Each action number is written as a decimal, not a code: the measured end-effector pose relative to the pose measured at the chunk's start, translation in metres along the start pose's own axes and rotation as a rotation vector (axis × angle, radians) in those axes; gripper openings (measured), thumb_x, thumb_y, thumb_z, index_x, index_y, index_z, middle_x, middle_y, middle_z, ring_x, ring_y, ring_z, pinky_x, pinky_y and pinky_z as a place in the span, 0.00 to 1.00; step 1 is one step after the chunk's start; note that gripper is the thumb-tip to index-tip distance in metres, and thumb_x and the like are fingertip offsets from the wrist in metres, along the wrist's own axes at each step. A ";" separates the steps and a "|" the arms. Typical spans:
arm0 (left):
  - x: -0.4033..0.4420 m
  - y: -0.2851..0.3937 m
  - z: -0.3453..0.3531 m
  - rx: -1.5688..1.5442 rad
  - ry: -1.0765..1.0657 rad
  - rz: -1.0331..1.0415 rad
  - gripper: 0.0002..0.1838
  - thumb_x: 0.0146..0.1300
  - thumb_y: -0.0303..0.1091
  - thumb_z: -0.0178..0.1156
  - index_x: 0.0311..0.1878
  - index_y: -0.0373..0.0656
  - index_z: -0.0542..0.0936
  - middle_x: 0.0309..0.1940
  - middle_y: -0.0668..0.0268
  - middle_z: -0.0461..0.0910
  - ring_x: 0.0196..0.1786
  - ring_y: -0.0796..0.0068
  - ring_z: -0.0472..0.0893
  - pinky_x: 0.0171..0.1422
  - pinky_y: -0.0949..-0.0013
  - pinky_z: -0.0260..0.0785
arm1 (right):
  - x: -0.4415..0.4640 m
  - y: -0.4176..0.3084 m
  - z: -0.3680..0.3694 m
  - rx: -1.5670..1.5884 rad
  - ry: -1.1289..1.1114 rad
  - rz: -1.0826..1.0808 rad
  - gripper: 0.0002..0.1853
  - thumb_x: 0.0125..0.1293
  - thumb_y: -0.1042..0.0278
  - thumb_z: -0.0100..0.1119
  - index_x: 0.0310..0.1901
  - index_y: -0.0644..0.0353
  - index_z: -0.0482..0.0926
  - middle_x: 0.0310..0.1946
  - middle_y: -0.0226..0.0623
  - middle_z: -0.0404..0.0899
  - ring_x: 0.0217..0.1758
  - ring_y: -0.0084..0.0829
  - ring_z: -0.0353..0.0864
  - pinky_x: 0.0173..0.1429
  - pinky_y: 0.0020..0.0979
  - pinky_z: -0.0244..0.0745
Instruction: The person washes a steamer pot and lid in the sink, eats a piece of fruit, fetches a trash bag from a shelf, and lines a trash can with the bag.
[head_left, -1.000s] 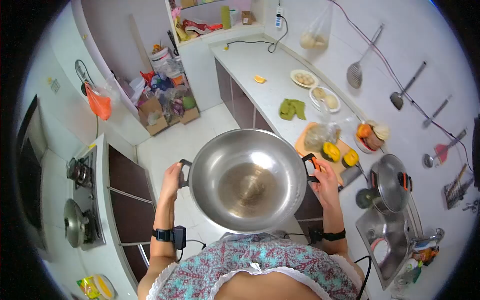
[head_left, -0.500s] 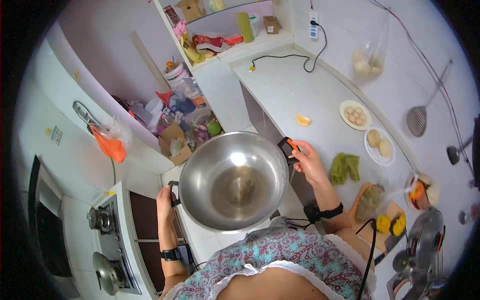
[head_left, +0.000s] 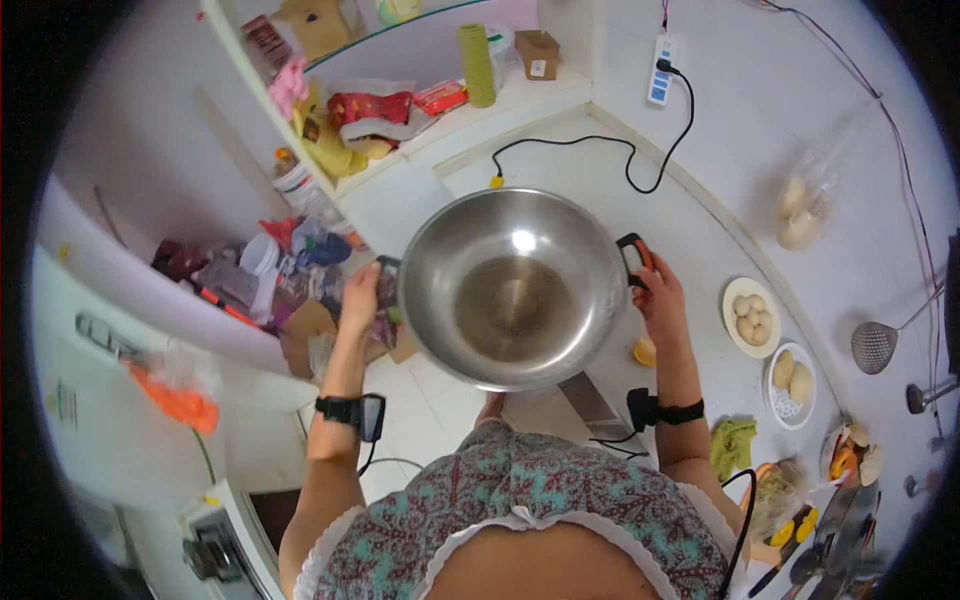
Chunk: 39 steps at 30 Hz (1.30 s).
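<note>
A large steel pan (head_left: 515,290) with two black handles is held level in mid-air in front of my body; nothing but a brownish stain shows inside. My left hand (head_left: 361,300) grips its left handle. Around the right handle, which has an orange strip, the fingers of my right hand (head_left: 661,295) are closed. The pan's far rim overlaps the white counter (head_left: 590,170). Just below my right hand an orange wedge (head_left: 644,351) lies on the counter, partly hidden by the wrist.
Plates of round pale items (head_left: 752,318) and peeled pieces (head_left: 791,386) sit at right, near a green cloth (head_left: 733,447). A black cable (head_left: 590,138) crosses the back counter. Shelves (head_left: 440,125) hold packages. Bags and boxes (head_left: 308,330) lie at left; a stove (head_left: 222,548) is lower left.
The view has turned toward the back counter and shelves. The pan has moved with both hands away from the sink side and now overlaps the counter's edge. Both hands still hold the handles.
</note>
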<state>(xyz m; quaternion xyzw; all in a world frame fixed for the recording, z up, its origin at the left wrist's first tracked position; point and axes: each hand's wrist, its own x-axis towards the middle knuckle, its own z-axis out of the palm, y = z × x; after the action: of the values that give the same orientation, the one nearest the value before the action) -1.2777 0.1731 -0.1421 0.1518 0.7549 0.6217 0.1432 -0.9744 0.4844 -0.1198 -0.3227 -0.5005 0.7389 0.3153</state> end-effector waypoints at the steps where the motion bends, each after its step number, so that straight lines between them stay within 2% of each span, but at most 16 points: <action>1: 0.045 -0.004 0.011 0.081 -0.064 0.024 0.17 0.69 0.43 0.49 0.34 0.39 0.78 0.23 0.74 0.71 0.27 0.82 0.68 0.32 0.75 0.59 | 0.021 0.001 0.003 0.014 0.079 -0.017 0.31 0.62 0.71 0.58 0.65 0.66 0.60 0.30 0.29 0.73 0.22 0.17 0.70 0.26 0.18 0.67; 3: 0.126 -0.018 0.048 -0.009 -0.156 0.020 0.18 0.69 0.45 0.50 0.44 0.40 0.80 0.18 0.75 0.67 0.22 0.82 0.66 0.27 0.74 0.57 | 0.065 -0.006 0.009 0.033 0.187 -0.057 0.30 0.62 0.72 0.58 0.65 0.66 0.60 0.29 0.29 0.72 0.22 0.17 0.70 0.25 0.18 0.66; 12: 0.355 -0.021 0.173 0.046 -0.438 0.115 0.16 0.69 0.43 0.50 0.44 0.40 0.81 0.26 0.76 0.72 0.26 0.83 0.67 0.30 0.77 0.58 | 0.189 -0.006 0.029 0.066 0.498 -0.102 0.27 0.60 0.72 0.58 0.62 0.62 0.66 0.26 0.27 0.72 0.19 0.17 0.69 0.20 0.17 0.66; 15: 0.440 -0.077 0.207 -0.087 -0.550 0.178 0.17 0.69 0.45 0.51 0.45 0.42 0.80 0.24 0.76 0.70 0.26 0.82 0.68 0.30 0.77 0.62 | 0.218 -0.012 0.037 -0.005 0.476 -0.113 0.27 0.59 0.71 0.59 0.61 0.59 0.68 0.28 0.27 0.74 0.20 0.17 0.70 0.21 0.17 0.65; 17: 0.451 -0.073 0.214 0.012 -0.541 0.032 0.22 0.70 0.50 0.45 0.45 0.42 0.80 0.22 0.74 0.69 0.26 0.83 0.68 0.28 0.77 0.60 | 0.226 -0.011 0.038 -0.003 0.486 -0.125 0.27 0.58 0.70 0.60 0.61 0.59 0.68 0.29 0.28 0.75 0.20 0.17 0.71 0.21 0.18 0.66; 19: 0.452 -0.066 0.216 -0.300 -0.646 0.083 0.17 0.71 0.43 0.45 0.44 0.43 0.80 0.22 0.74 0.68 0.26 0.83 0.68 0.28 0.76 0.59 | 0.232 -0.012 0.049 -0.021 0.601 -0.128 0.28 0.58 0.68 0.60 0.61 0.61 0.68 0.29 0.29 0.75 0.21 0.17 0.71 0.23 0.19 0.68; 20: 0.421 -0.020 0.207 -0.241 -0.666 0.172 0.16 0.69 0.44 0.47 0.44 0.44 0.80 0.20 0.76 0.68 0.21 0.84 0.64 0.24 0.76 0.57 | 0.235 -0.011 0.055 -0.015 0.646 -0.138 0.29 0.57 0.69 0.60 0.62 0.62 0.67 0.30 0.31 0.76 0.22 0.19 0.71 0.24 0.20 0.69; 23: 0.418 -0.007 0.208 -0.063 -0.683 0.329 0.15 0.69 0.40 0.49 0.45 0.38 0.79 0.24 0.74 0.68 0.26 0.82 0.66 0.31 0.76 0.61 | 0.234 0.003 0.053 0.063 0.682 -0.192 0.36 0.56 0.70 0.61 0.66 0.65 0.59 0.35 0.37 0.76 0.26 0.22 0.75 0.27 0.24 0.73; 26: 0.471 -0.041 0.210 -0.220 -0.765 0.023 0.16 0.69 0.39 0.48 0.47 0.35 0.77 0.29 0.67 0.74 0.31 0.77 0.71 0.35 0.73 0.64 | 0.212 0.016 0.056 -0.192 0.724 -0.221 0.36 0.60 0.68 0.58 0.68 0.61 0.56 0.46 0.44 0.77 0.37 0.28 0.79 0.39 0.29 0.77; 27: 0.490 -0.052 0.211 -0.020 -0.656 0.282 0.17 0.69 0.39 0.48 0.48 0.34 0.76 0.33 0.62 0.76 0.34 0.73 0.73 0.40 0.71 0.66 | 0.196 0.019 0.060 -0.351 0.764 -0.202 0.36 0.60 0.66 0.59 0.68 0.60 0.57 0.50 0.46 0.76 0.40 0.30 0.80 0.42 0.30 0.77; 31: 0.383 0.056 0.191 0.262 -0.097 1.130 0.19 0.70 0.38 0.49 0.54 0.31 0.71 0.46 0.51 0.77 0.44 0.62 0.75 0.51 0.66 0.67 | 0.106 0.045 0.039 -0.640 0.745 -0.283 0.23 0.59 0.62 0.59 0.56 0.58 0.75 0.51 0.43 0.78 0.42 0.31 0.82 0.46 0.32 0.76; 32: 0.349 0.073 0.192 0.220 -0.093 1.141 0.18 0.70 0.38 0.49 0.53 0.31 0.71 0.46 0.52 0.76 0.44 0.62 0.75 0.51 0.66 0.67 | 0.079 0.049 0.036 -0.664 0.871 -0.302 0.17 0.59 0.63 0.58 0.49 0.57 0.80 0.48 0.41 0.79 0.42 0.31 0.82 0.48 0.32 0.75; 34: 0.285 0.098 0.196 0.087 -0.059 1.171 0.16 0.70 0.36 0.50 0.52 0.32 0.72 0.47 0.54 0.75 0.44 0.63 0.75 0.52 0.65 0.67 | 0.033 0.079 0.004 -0.727 1.060 -0.217 0.18 0.58 0.62 0.59 0.50 0.58 0.78 0.47 0.44 0.78 0.46 0.37 0.80 0.52 0.36 0.73; 35: 0.259 0.099 0.204 0.083 -0.073 1.175 0.16 0.70 0.36 0.50 0.52 0.32 0.72 0.47 0.54 0.75 0.44 0.63 0.75 0.52 0.65 0.67 | 0.011 0.089 -0.009 -0.722 1.073 -0.211 0.18 0.58 0.62 0.59 0.50 0.58 0.78 0.47 0.44 0.78 0.46 0.37 0.80 0.52 0.36 0.73; 37: 0.205 0.096 0.224 -0.221 -0.487 1.227 0.13 0.70 0.34 0.50 0.49 0.33 0.73 0.48 0.55 0.73 0.45 0.64 0.74 0.52 0.65 0.67 | -0.031 0.107 -0.034 -1.048 1.257 -0.088 0.22 0.52 0.63 0.63 0.50 0.60 0.77 0.45 0.50 0.77 0.46 0.44 0.78 0.52 0.41 0.73; 39: 0.125 0.084 0.245 -0.156 -0.817 1.117 0.09 0.68 0.31 0.51 0.46 0.36 0.74 0.46 0.56 0.73 0.46 0.64 0.74 0.52 0.66 0.67 | -0.052 0.125 -0.043 -1.026 1.232 0.021 0.25 0.47 0.61 0.68 0.48 0.61 0.75 0.44 0.52 0.76 0.47 0.47 0.76 0.54 0.43 0.72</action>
<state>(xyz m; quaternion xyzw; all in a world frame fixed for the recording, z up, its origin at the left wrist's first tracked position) -1.2880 0.4586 -0.1085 0.7284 0.4027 0.5477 0.0850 -0.9272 0.4291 -0.2419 -0.7822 -0.5104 0.1086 0.3403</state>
